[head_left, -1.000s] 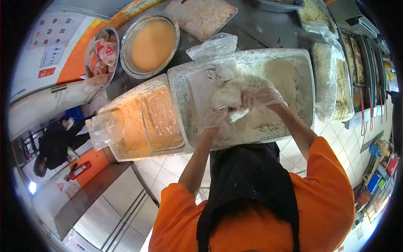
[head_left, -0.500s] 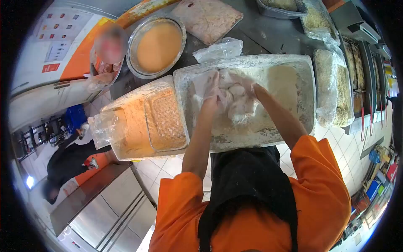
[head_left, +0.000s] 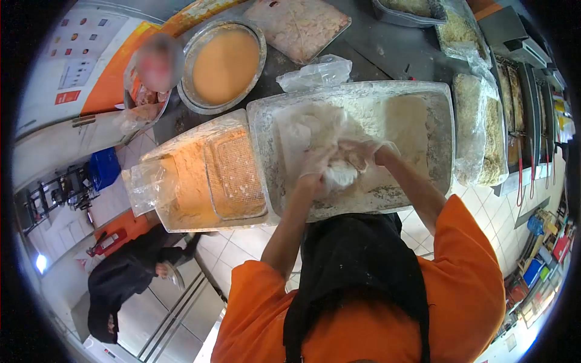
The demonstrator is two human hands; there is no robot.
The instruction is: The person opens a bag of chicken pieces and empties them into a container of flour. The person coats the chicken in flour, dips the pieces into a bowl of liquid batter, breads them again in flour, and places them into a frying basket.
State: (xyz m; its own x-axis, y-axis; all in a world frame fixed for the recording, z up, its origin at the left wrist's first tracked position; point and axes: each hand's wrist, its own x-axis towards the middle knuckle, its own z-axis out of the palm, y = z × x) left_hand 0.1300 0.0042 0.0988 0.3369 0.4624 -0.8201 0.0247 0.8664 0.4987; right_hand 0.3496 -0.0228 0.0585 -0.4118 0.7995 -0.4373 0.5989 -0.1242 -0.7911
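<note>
In the large tub [head_left: 451, 130] of whitish flour [head_left: 369, 112], both my hands work close together around white, flour-coated pieces [head_left: 340, 175]. My left hand [head_left: 313, 164] is at the left side of these pieces; its fingers are smeared by motion and flour dust. My right hand [head_left: 366, 151] curls over the pieces from the right, fingers bent onto them. Loose clear plastic shows at my right wrist, like a thin glove. What kind of food lies under the flour I cannot make out.
Left of the tub stands a tray of orange breading [head_left: 187, 187] with a wire basket [head_left: 236, 172]. Behind are a bowl of orange batter [head_left: 225, 66], a floury board [head_left: 296, 27] and a plastic bag [head_left: 316, 72]. Breaded trays [head_left: 478, 130] stand right. A person in black [head_left: 130, 266] is at lower left.
My hands have drawn the floured pieces toward me, from the tub's middle to its near side. The person at lower left has moved nearer and right, now bent by the steel cabinet.
</note>
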